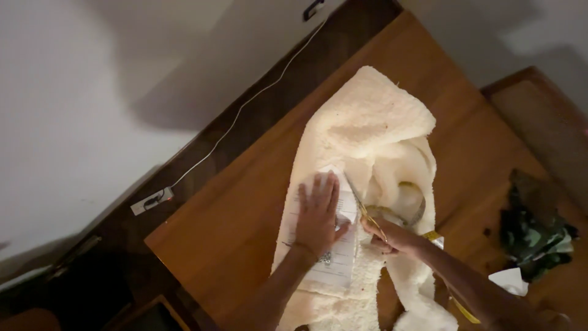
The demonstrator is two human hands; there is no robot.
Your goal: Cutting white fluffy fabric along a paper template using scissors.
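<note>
A cream fleecy fabric (367,122) lies across the wooden table (245,208). A white paper pattern sheet (340,257) rests on the fabric. My left hand (318,214) presses flat on the paper, fingers spread. My right hand (386,236) grips scissors (361,205) whose blades point up along the paper's right edge. A yellow measuring tape (432,236) hangs by my right wrist, and a curved length of it lies on the fabric.
A dark green patterned cloth (536,233) and a white scrap (508,281) lie at the table's right. A white cable (245,104) runs down the wall to a power strip (150,201). Another wooden surface (545,116) stands at the upper right.
</note>
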